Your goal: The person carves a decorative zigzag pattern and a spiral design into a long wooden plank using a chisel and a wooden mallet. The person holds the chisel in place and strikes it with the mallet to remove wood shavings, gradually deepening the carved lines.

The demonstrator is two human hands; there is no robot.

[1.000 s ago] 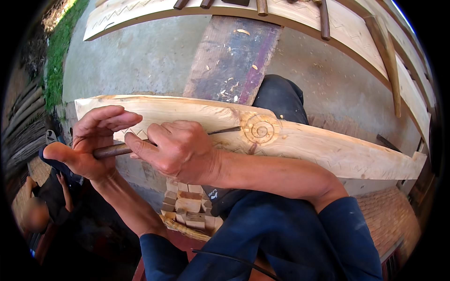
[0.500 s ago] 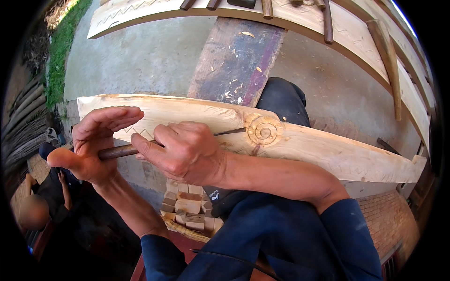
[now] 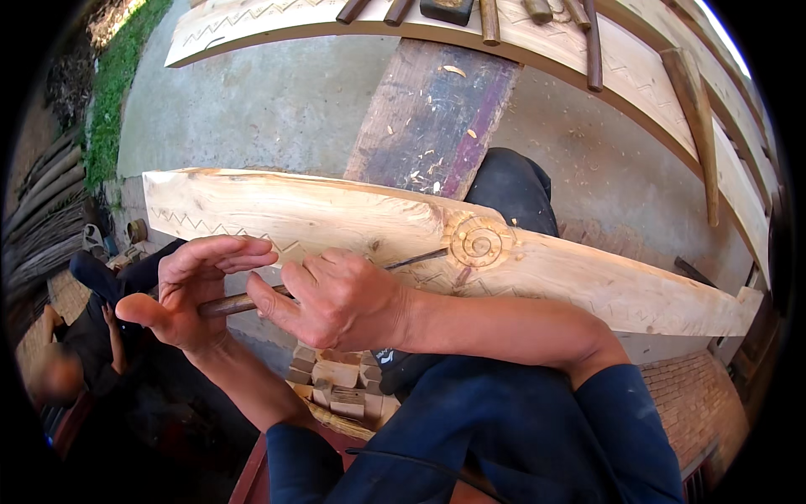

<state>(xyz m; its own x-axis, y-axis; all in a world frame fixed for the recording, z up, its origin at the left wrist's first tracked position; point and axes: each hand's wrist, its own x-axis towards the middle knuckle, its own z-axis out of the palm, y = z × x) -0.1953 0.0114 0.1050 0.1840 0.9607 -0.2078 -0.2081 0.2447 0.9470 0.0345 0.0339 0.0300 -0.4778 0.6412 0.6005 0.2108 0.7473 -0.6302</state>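
Note:
A long pale wooden beam (image 3: 344, 210) lies across in front of me, with zigzag lines cut into its left part. Near its middle is a carved round motif (image 3: 481, 243) of concentric rings. My right hand (image 3: 340, 301) is closed around a chisel (image 3: 423, 257) with a thin dark blade and a brown wooden handle. The blade tip is at the left edge of the motif. My left hand (image 3: 191, 290) is open, fingers raised and spread from the thumb, its palm against the handle's butt end. The grip hides the middle of the chisel.
A second carved beam (image 3: 252, 38) at the far side bears several wooden-handled tools (image 3: 489, 23) and a dark block (image 3: 447, 10). A stained plank (image 3: 420, 109) with wood chips lies between the beams. Cut wooden blocks (image 3: 344, 401) sit below my arms. Another person (image 3: 88, 336) is at left.
The chisel tip has shifted slightly down along the left edge of the round motif. Both hands have moved a little right and down, while the view has shifted slightly.

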